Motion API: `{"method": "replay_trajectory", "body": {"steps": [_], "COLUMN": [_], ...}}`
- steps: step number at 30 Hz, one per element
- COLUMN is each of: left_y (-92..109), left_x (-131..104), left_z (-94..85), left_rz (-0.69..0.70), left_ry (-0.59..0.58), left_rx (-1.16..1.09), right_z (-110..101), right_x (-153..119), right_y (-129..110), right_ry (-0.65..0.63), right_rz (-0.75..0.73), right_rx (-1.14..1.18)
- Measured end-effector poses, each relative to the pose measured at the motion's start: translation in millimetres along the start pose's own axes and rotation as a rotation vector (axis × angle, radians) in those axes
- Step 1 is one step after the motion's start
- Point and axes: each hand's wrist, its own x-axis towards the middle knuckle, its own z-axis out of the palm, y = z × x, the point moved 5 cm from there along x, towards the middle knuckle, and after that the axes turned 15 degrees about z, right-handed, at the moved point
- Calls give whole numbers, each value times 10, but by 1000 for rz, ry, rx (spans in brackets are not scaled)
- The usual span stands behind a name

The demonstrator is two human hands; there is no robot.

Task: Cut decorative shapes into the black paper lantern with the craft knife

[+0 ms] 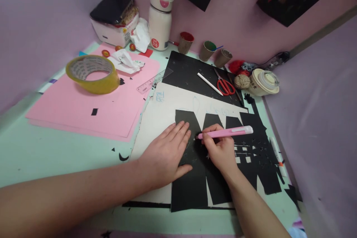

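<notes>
Pink utility knife (228, 131), one: grasped in the right hand (220, 150), tip at black cardstock (189, 189). Left hand (166, 152): spread flat on the cardstock (gripping nothing). Cardstock: cut with openings, laid over a white sheet (152, 119).

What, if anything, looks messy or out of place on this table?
A crumpled tissue lies on the pink paper near what look like small tomatoes, odd amid paper cutting. Loose black scraps also litter that paper and the table.

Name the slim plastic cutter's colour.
The slim plastic cutter is pink with a white end; see head view.
</notes>
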Motion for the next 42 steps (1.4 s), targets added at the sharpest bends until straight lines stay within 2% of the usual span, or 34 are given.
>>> {"method": "replay_trajectory", "body": {"steps": [7,14,18,23,28,31,35,37,39,42], "left_y": [-8,-45,-66,-83,-59,-9,61,80,82,84], "left_x": [7,23,39,69,85,88,112,120,106,41], "left_z": [11,-7,-52,-91,-96,-102,-138,-159,-175,-163], "left_rz": [1,-19,-35,-34,-21,-39,-22,16,41,62], "left_ry": [-9,-38,0,27,-11,-50,-85,-106,-124,-132], "left_rx": [-10,-37,-12,27,73,156,219,215,212,211], "right_z": [2,-104,-178,-245,-294,-258,-144,-93,-60,-16], "right_x": [4,-8,-54,-115,-114,-64,40,70,84,77], "right_y": [3,-16,-70,-130,-104,-88,-82,-139,-214,-247], "right_ry": [0,132,204,250,330,223,-44,-142,-168,-120], "right_rz": [12,33,-23,-177,-144,-71,153,206,192,136], "right_rx": [8,127,193,333,238,209,243,271,245,170]}}
